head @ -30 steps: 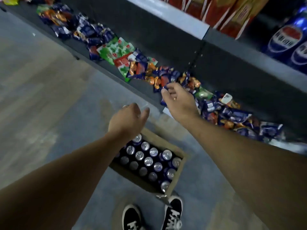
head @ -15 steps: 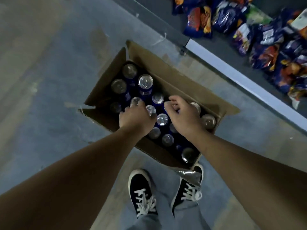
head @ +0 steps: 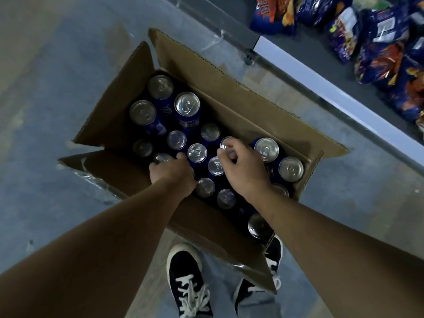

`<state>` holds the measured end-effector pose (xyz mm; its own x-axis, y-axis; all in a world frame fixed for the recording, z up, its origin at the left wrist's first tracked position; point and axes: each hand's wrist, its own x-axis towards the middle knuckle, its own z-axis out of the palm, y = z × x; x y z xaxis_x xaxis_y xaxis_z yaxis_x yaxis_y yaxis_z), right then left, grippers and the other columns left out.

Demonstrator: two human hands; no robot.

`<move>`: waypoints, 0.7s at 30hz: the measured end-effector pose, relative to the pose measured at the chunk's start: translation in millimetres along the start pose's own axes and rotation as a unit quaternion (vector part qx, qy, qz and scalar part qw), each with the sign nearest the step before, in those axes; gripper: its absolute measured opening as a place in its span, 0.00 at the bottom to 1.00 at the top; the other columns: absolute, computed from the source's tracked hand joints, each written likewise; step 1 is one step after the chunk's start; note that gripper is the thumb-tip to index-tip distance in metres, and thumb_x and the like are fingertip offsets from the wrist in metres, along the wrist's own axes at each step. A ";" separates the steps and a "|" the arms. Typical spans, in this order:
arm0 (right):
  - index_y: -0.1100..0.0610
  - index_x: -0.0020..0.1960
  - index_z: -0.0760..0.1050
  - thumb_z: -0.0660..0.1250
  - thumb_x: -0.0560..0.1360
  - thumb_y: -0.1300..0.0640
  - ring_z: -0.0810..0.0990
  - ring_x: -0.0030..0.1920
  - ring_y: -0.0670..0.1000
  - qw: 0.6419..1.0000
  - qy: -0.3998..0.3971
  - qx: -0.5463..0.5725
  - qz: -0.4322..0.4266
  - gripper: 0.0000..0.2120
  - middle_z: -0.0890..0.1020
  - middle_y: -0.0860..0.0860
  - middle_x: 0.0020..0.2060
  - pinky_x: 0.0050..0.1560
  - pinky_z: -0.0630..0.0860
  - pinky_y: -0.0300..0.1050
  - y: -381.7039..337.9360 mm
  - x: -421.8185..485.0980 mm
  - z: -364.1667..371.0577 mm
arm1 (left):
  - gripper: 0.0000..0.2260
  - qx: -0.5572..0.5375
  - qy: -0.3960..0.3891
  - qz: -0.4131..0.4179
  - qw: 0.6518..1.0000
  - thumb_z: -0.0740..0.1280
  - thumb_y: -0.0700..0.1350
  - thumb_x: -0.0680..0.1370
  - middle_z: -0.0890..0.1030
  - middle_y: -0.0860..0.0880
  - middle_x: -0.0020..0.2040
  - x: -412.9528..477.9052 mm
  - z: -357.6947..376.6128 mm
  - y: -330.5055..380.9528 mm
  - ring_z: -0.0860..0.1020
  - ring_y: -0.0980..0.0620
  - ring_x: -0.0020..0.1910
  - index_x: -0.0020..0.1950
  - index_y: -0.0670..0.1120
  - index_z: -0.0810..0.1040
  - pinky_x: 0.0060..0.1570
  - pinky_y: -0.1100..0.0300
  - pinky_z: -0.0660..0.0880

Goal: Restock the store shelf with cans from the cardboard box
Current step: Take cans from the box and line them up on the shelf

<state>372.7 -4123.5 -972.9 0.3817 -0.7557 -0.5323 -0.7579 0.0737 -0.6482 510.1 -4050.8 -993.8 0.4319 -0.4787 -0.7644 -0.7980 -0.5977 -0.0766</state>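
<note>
An open cardboard box [head: 229, 88] sits on the floor in front of my feet, filled with several blue cans with silver tops [head: 187, 104]. My left hand [head: 172, 174] reaches into the box at its near side, fingers curled over the top of a can [head: 161, 158]. My right hand [head: 245, 166] is inside the box too, fingertips closed around the rim of another can [head: 227, 143]. Both cans still stand among the others. The store shelf [head: 321, 83] runs along the upper right.
The low shelf's pale front edge [head: 298, 72] passes diagonally just beyond the box, with several blue and orange snack bags [head: 378, 53] on it. My two dark sneakers [head: 185, 281] stand right behind the box. Grey floor [head: 57, 88] lies to the left.
A second ago both hands were raised near the shelf; they have come down into the box. Since half a second ago the fingers have closed on two can tops.
</note>
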 end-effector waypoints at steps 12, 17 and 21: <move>0.48 0.69 0.70 0.60 0.80 0.41 0.77 0.60 0.49 0.999 -0.025 0.024 -0.015 0.21 0.77 0.49 0.64 0.59 0.76 0.51 -8.1 4.2 2.5 | 0.39 -0.386 0.279 -0.037 0.879 0.71 0.67 0.71 0.73 0.41 0.67 12.4 -62.3 17.9 0.76 0.36 0.62 0.73 0.46 0.61 0.53 0.46 0.73; 0.48 0.68 0.72 0.61 0.80 0.41 0.78 0.58 0.47 0.998 -0.018 0.059 -0.018 0.19 0.78 0.48 0.61 0.59 0.76 0.50 -9.6 14.3 -5.7 | 0.41 -0.311 0.252 -0.050 0.915 0.74 0.60 0.72 0.75 0.38 0.66 33.1 -72.3 26.1 0.76 0.33 0.61 0.76 0.46 0.56 0.51 0.44 0.73; 0.48 0.68 0.71 0.61 0.80 0.42 0.78 0.57 0.46 0.997 -0.016 0.071 -0.013 0.19 0.79 0.47 0.62 0.59 0.77 0.49 -14.8 14.8 -17.1 | 0.35 -0.282 0.263 -0.060 0.921 0.74 0.58 0.73 0.79 0.39 0.60 30.2 -77.9 21.0 0.78 0.34 0.58 0.72 0.47 0.61 0.45 0.48 0.70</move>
<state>380.5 -4146.9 -961.8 0.4177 -0.7381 -0.5299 -0.6664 0.1475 -0.7308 539.1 -4127.9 -968.6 0.7646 -0.5444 -0.3450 -0.4510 -0.8343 0.3171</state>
